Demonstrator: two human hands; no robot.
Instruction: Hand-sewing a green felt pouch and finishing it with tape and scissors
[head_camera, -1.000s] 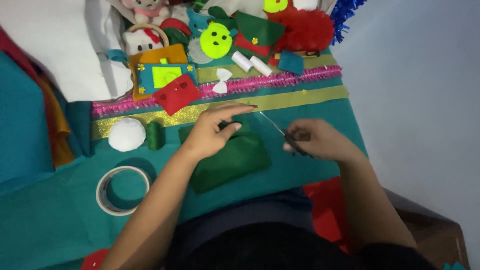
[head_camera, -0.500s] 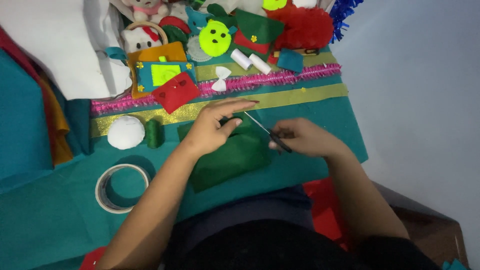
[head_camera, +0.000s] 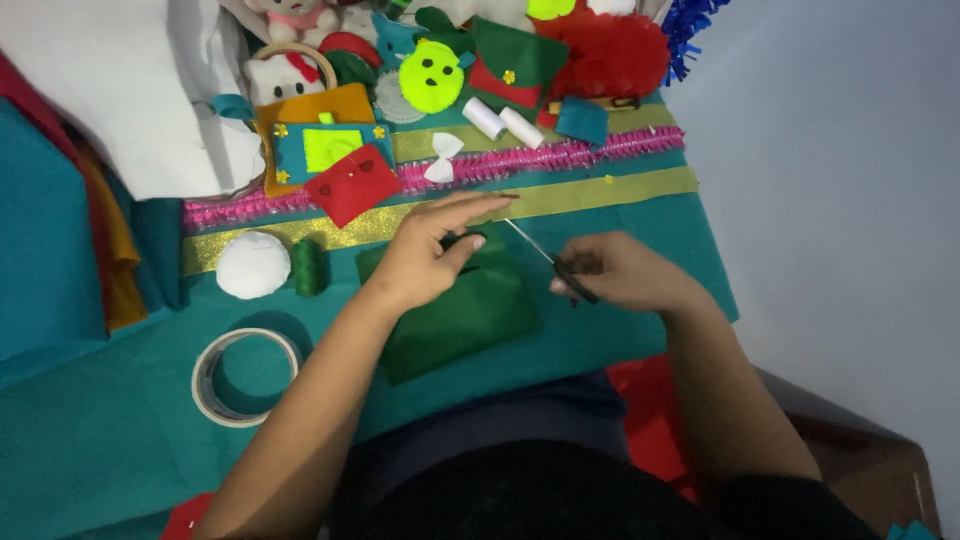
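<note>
Your left hand (head_camera: 425, 262) lies flat over the upper edge of a dark green felt piece (head_camera: 455, 315), fingers stretched toward two o'clock, thumb tucked under and pinching a small dark bit against the felt; what that bit is, you cannot tell from here. The felt sits on the teal cloth (head_camera: 120, 440) at the centre of the view, its long side slanting from seven o'clock up to one o'clock

Your right hand (head_camera: 625, 272), at three o'clock from the felt, is clenched around the black handles of a pair of scissors (head_camera: 555, 262). The thin blades point toward ten o'clock, their tip ending just beside your left fingertips (head_camera: 500, 198); whether the blades are parted is too fine to make out

At nine o'clock from your left hand stand a green thread spool (head_camera: 309, 267) and, just beside it, a white round ball (head_camera: 253, 265). At seven o'clock a roll of tape (head_camera: 246, 377) lies flat. A gold glitter band (head_camera: 620, 190) and a pink frilled ribbon (head_camera: 600, 152) run across the cloth at twelve o'clock, with a red felt piece (head_camera: 353, 184), a white bow (head_camera: 443, 158) and two white spools (head_camera: 503, 122) near them. Beyond lie a yellow-green felt face (head_camera: 432, 76) and a red fluffy ball (head_camera: 605, 52)
</note>
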